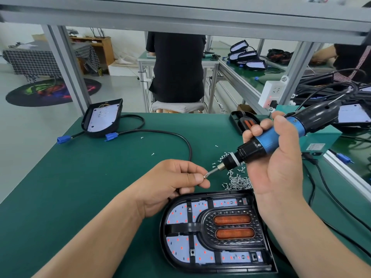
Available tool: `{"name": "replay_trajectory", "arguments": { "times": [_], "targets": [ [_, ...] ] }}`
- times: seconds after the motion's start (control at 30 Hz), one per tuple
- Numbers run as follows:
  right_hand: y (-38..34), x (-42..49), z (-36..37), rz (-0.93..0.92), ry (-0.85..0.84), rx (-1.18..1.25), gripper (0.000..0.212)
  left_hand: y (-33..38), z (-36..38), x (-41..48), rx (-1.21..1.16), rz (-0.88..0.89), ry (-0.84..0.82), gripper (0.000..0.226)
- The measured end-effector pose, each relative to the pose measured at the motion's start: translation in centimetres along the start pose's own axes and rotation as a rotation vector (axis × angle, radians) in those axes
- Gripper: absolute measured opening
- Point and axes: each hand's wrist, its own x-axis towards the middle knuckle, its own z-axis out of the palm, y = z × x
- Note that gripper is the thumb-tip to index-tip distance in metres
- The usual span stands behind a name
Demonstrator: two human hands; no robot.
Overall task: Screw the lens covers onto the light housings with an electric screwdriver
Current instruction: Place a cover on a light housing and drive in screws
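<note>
Right hand: From my remote station I see the right hand (277, 163) wrapped round the blue barrel of the electric screwdriver (281, 137), fingers curled over its far side and thumb on the near side. The tool is tilted, with its bit pointing down and left.
Left hand: The left hand (172, 183) pinches a small screw (205, 176) between thumb and forefinger at the tip of the bit. My view shows the other fingers curled under.
Light housing: The black light housing (269, 255) lies flat on the green mat (80, 177) at the near edge, right of centre, below both hands.
Lens cover: The lens cover (232, 227) sits inside the housing, with two amber ovals on its right half. A white board with red dots shows through on its left half.
Screws: A loose heap of screws (239, 181) lies just beyond the housing's far edge, under the screwdriver. I count a few strays farther left.
Second housing: A second housing (102, 117) sits tilted at the far left of the mat, with a black cable (170, 135) looping away and blue connectors (111, 136) beside it.
Background: A seated person in black (177, 67) faces away at a far bench.
</note>
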Motion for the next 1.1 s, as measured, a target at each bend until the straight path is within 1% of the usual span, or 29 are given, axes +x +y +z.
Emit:
{"name": "replay_trajectory", "arguments": {
  "times": [0.23,0.53,0.83,1.1],
  "targets": [
    [0.1,-0.1,0.2,-0.005,-0.035,-0.016,0.009,-0.1,-0.1,0.1,-0.002,0.007,0.011,0.011],
    [-0.3,-0.4,0.7,-0.035,-0.149,-0.023,0.011,-0.3,-0.3,0.3,-0.051,0.005,-0.004,0.013],
    [-0.3,-0.4,0.6,-0.027,-0.131,-0.023,0.013,-0.2,-0.2,0.3,-0.086,-0.005,-0.008,0.016],
    [-0.3,-1.0,1.3,-0.065,-0.212,-0.08,0.017,-0.3,-0.4,0.3,-0.083,0.002,-0.021,0.017]
  ]
}}
